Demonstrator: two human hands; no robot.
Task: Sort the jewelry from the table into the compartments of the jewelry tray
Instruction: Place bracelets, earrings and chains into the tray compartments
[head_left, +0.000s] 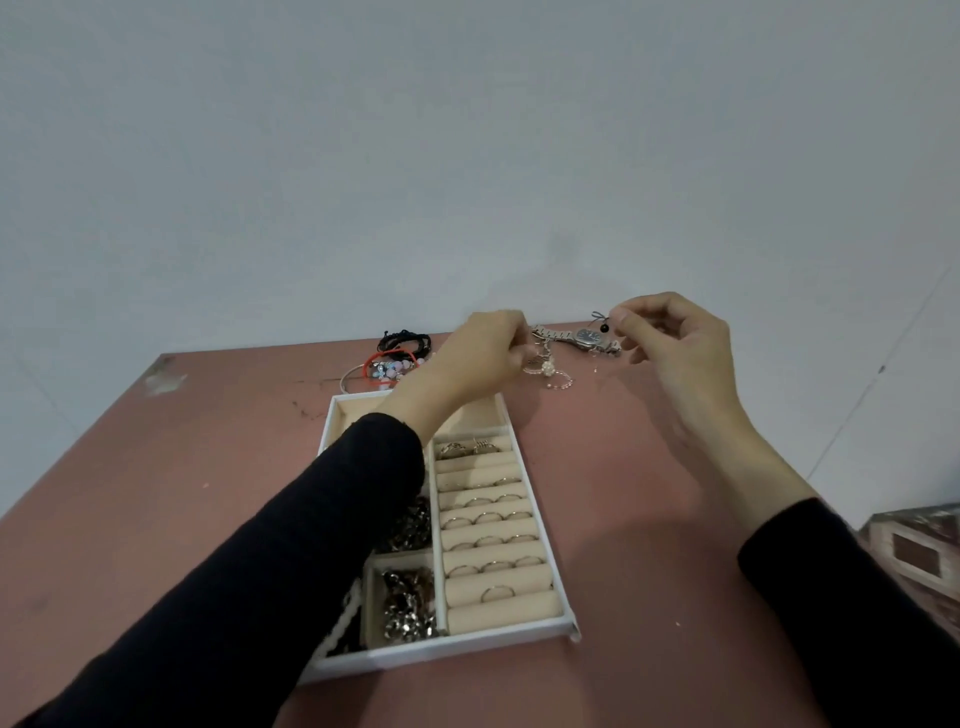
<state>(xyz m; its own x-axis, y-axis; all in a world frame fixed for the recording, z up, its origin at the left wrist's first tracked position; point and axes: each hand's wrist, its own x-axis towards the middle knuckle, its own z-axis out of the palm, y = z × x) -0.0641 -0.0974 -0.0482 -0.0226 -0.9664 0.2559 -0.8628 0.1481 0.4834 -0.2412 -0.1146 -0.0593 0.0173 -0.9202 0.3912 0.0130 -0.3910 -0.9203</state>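
Observation:
A white jewelry tray (540, 512) with beige lining lies on the pink table; several rings sit in its padded roll slots (491, 519), and dark chains (408, 605) fill a near left compartment. Beyond the tray, my left hand (480, 358) pinches a thin beaded piece (548, 370) that dangles over the table. My right hand (675, 343) pinches a thin cord with a black bead (603, 328). A silver watch (579, 338) lies between the hands at the table's far edge. My left forearm hides the tray's left compartments.
Black cord bracelets (405, 340), a red bracelet (387, 358), pastel beads (389, 370) and a silver bangle (349, 378) lie past the tray's far left corner. A grey wall stands right behind the table. A patterned box (914, 545) sits off the right edge.

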